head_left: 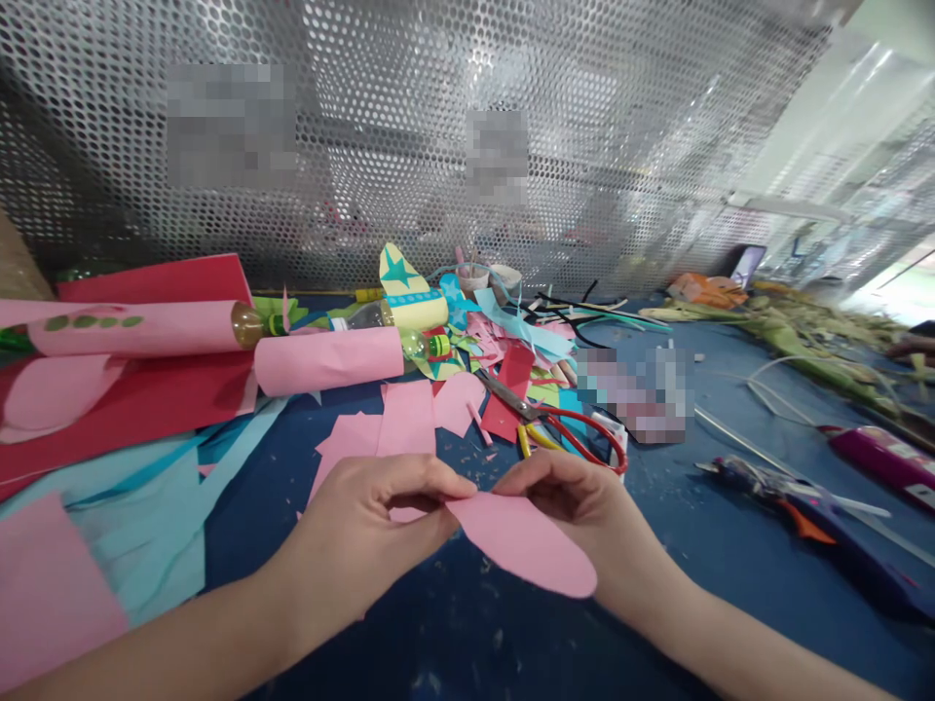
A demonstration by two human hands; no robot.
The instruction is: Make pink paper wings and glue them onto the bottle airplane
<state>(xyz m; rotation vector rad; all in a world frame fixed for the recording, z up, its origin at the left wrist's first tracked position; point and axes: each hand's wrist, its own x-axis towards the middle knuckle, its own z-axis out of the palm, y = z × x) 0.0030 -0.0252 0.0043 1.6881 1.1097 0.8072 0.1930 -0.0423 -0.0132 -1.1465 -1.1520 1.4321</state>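
Observation:
A rounded pink paper cutout (537,547) is held above the blue table, its long oval end pointing to the lower right. My left hand (387,506) pinches its left tip between thumb and fingers. Along its upper edge, my right hand (566,487) is closed on the same paper, thumb partly hidden. Just beyond my hands lie red-handled scissors (555,419), with their blades toward the upper left. Pink paper pieces (405,414) rest behind my left hand. A plastic bottle wrapped in pink paper (328,360) lies farther back.
Red sheets (168,409) and light blue paper (161,535) cover the left side. On the right are a glue gun (818,516) and a purple can-like object (887,458). Dried husks (796,341) lie farther right. A perforated metal screen (409,146) stands behind the table.

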